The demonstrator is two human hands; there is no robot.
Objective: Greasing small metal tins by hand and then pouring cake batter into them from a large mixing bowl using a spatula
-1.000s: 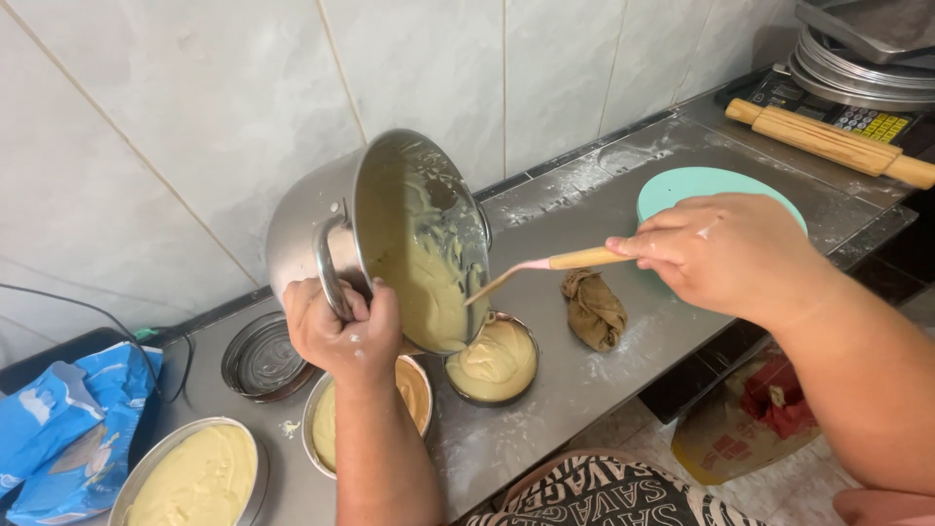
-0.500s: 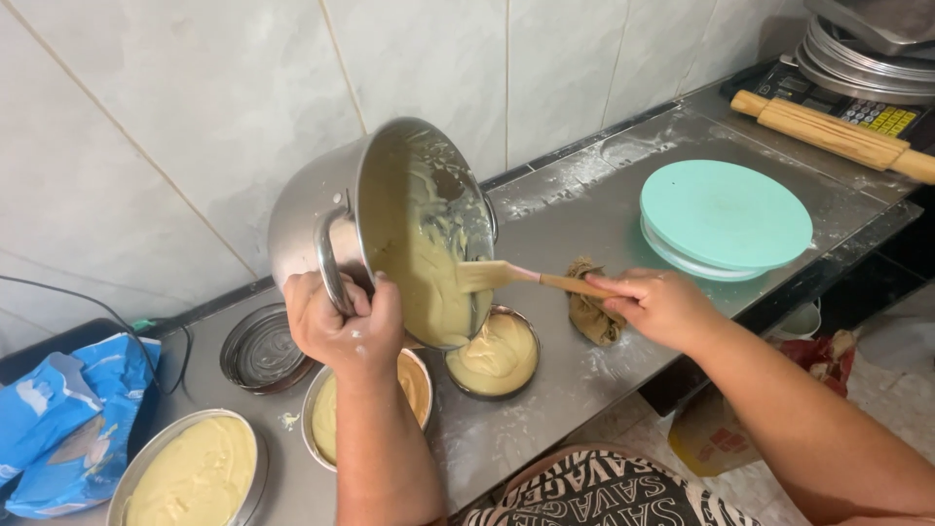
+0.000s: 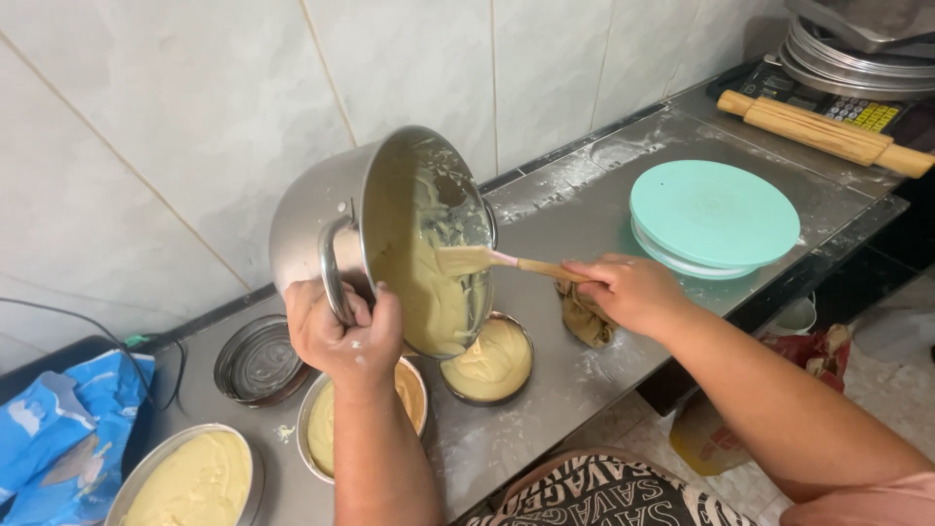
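The scene is evenly and fairly brightly lit from above. Soft sheen lies on the wall tiles (image 3: 175, 127) and pale glare streaks the steel desk (image 3: 604, 185). The tilted pot (image 3: 321, 214) casts a mild shadow below. Focus is sharp throughout, with slight wide-angle stretching at the edges.

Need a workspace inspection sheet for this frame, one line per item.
Surface: steel counter, dusted with flour.
Job's things: tilted steel pot of batter over small round pan; spatula scraping inside.
Clutter: two filled pans, empty pan, brown cloth, teal lid, rolling pin, blue bag.
Hands: left hand grips pot handle; right hand holds spatula.
Cables: black cable along the wall.
Surroundings: tiled wall, stacked metal trays.
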